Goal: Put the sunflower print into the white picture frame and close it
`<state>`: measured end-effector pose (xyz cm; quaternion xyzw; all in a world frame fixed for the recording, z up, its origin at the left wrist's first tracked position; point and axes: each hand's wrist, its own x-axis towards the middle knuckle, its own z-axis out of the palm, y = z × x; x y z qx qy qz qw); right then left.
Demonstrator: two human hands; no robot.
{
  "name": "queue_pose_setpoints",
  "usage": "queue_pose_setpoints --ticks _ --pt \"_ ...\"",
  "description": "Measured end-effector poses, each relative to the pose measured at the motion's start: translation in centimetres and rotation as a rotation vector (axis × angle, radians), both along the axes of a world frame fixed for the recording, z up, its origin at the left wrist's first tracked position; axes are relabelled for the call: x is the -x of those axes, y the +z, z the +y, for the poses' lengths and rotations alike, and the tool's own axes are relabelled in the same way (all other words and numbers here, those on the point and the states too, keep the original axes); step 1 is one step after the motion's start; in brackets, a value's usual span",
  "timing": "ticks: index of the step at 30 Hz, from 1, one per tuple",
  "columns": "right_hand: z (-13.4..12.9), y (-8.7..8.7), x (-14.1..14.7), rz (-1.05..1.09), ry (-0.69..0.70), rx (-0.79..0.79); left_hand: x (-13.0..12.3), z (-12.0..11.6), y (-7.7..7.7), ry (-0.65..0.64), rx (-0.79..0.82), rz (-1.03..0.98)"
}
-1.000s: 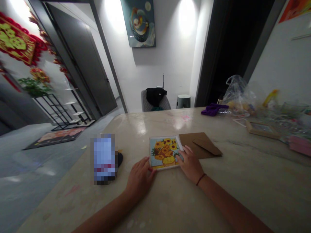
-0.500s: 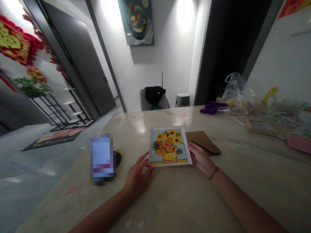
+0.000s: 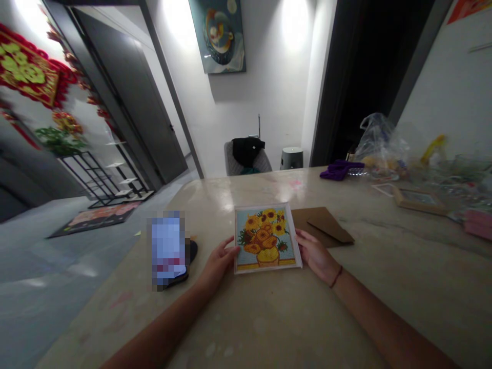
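A square sunflower picture (image 3: 265,238) in a thin white frame is held between my two hands, tilted toward me above the table. My left hand (image 3: 221,261) grips its left edge, the thumb lying on the front rim. On the opposite edge, my right hand (image 3: 315,256) is closed with its fingers mostly behind the frame. A thin dark band circles the right wrist. Behind the picture and to its right, a brown cardboard piece (image 3: 326,225) with a folded flap lies on the table, partly covered by the frame.
On the left of the stone-patterned table (image 3: 261,318) stands a phone (image 3: 167,246), its screen blurred out, with a black object behind it. Toward the right lie a purple cloth (image 3: 340,170), a clear plastic bag (image 3: 380,143), a wooden frame (image 3: 418,200) and a pink item (image 3: 478,224).
The picture's lower edge has come slightly lower and nearer me. My left hand has shifted up its side, the thumb now on the front rim. The view has turned a little left.
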<state>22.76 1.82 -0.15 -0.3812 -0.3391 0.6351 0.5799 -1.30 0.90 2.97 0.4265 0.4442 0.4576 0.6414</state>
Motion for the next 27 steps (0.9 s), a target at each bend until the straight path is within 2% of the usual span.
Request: queue_pose_setpoints --ticks 3,7,12,17,21,27 --pt "-0.1 -0.2 0.2 -0.056 -0.004 -0.030 0.2 0.0 0.1 -0.113 0.034 -0.061" --pt "0.2 -0.8 0.3 -0.236 -0.108 -0.067 0.4 0.2 -0.1 -0.124 0.030 -0.039" --pt "0.1 -1.3 1.1 -0.561 -0.249 -0.291 0.5 0.5 -0.3 -0.107 0.036 0.009" --pt "-0.6 -0.9 1.9 -0.879 -0.364 -0.470 0.6 0.7 -0.7 -0.104 0.002 0.038" --pt "-0.7 -0.8 2.0 -0.982 -0.338 -0.503 0.5 0.8 -1.0 -0.074 -0.007 0.058" --pt "-0.8 -2.0 2.7 -1.135 -0.261 -0.476 0.2 0.7 -1.2 0.014 -0.053 0.133"
